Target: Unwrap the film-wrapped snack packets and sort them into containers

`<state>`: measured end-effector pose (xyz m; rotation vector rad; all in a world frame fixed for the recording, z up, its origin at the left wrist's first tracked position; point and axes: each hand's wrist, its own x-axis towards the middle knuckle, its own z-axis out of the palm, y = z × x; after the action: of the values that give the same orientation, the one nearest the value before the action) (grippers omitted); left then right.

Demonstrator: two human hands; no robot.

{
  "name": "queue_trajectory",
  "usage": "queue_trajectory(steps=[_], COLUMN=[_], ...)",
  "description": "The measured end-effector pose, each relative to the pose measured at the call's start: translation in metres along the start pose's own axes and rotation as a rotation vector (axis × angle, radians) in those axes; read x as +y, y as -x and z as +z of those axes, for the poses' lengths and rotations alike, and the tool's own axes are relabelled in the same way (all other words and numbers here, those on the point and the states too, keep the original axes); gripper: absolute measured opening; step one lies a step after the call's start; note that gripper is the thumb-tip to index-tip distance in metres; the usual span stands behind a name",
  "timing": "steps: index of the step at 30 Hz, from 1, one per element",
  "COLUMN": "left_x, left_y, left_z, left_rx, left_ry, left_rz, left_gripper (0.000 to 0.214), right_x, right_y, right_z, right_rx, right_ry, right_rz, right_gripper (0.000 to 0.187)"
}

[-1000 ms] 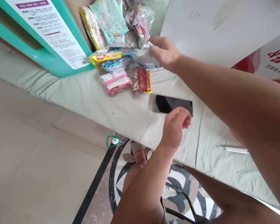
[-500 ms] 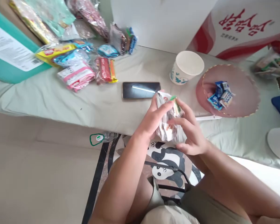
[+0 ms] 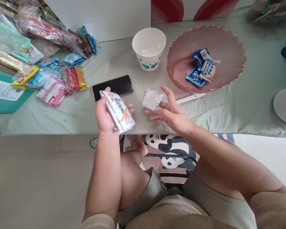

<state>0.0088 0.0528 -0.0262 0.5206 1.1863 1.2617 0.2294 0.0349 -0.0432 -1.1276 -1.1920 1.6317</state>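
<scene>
My left hand (image 3: 105,115) is wrapped round a small stack of white snack packets (image 3: 120,111), the top one printed with Chinese characters and orange sticks. My right hand (image 3: 173,111) is open with its fingers spread. Close by its fingertips is a crumpled clear plastic wrapper (image 3: 152,99); whether they touch I cannot tell. A dark phone (image 3: 113,86) lies partly behind the left hand. Past the right hand stands a pink ribbed bowl (image 3: 231,70) with a gold rim, holding several blue and white snack packets (image 3: 201,68).
A white paper tub (image 3: 149,47) stands behind the wrapper. Several bagged snacks (image 3: 52,87) are heaped at the left beside a teal box (image 3: 4,103). A white strip (image 3: 191,98) lies before the bowl. The cloth-covered table's front edge (image 3: 62,134) runs below my hands.
My hands have drawn apart. The left has moved left with the snack packets and turned them; the right has let go of them. The crumpled wrapper now shows separately between the hands.
</scene>
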Motion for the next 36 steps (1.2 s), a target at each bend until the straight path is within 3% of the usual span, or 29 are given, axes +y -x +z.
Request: queue_trajectory(steps=[2, 3, 6, 8, 13, 20, 23, 26, 29, 32, 36], left_x=[0.002, 0.001, -0.005, -0.009, -0.019, -0.022, -0.019, -0.023, -0.033, -0.044, -0.053], left_y=[0.001, 0.001, 0.0, -0.001, -0.003, -0.001, 0.006, 0.014, 0.019, 0.018, 0.01], left_z=[-0.003, -0.004, 0.002, 0.008, 0.018, 0.027, 0.034, 0.042, 0.047, 0.048, 0.042], left_rx=[-0.061, -0.087, -0.091, -0.051, -0.081, -0.166, -0.234, -0.29, -0.301, -0.321, -0.386], left_ry=[0.002, 0.008, 0.021, 0.014, -0.031, 0.08, 0.131, 0.16, 0.165, 0.169, 0.074], left_rz=[-0.012, -0.029, -0.08, -0.065, 0.023, -0.111, -0.088, -0.045, 0.055, 0.15, 0.191], left_gripper=[0.053, 0.053, 0.048, 0.052, 0.047, 0.038, 0.047, 0.06, 0.072, 0.066, 0.061], right_x=[-0.007, -0.011, -0.014, -0.009, 0.007, 0.0, -0.004, -0.012, -0.02, -0.021, -0.014], right_y=[0.005, 0.009, 0.02, 0.023, 0.021, 0.027, 0.032, 0.04, 0.049, 0.053, 0.052], right_z=[-0.007, -0.013, -0.039, -0.057, -0.081, -0.074, -0.067, -0.055, -0.035, -0.018, -0.011], right_rx=[0.022, 0.059, 0.178, 0.209, 0.246, 0.271, 0.311, 0.313, 0.025, -0.229, -0.226], right_ry=[0.311, 0.5, 0.992, 1.185, 1.365, 1.494, 1.394, 1.03, 0.455, 0.173, 0.099], right_rz=[0.009, -0.014, -0.241, -0.389, -0.369, -0.28, -0.381, -0.461, -0.375, -0.286, -0.292], right_gripper=[0.083, 0.074, 0.039, 0.036, 0.04, 0.028, 0.026, 0.023, 0.021, 0.017, 0.015])
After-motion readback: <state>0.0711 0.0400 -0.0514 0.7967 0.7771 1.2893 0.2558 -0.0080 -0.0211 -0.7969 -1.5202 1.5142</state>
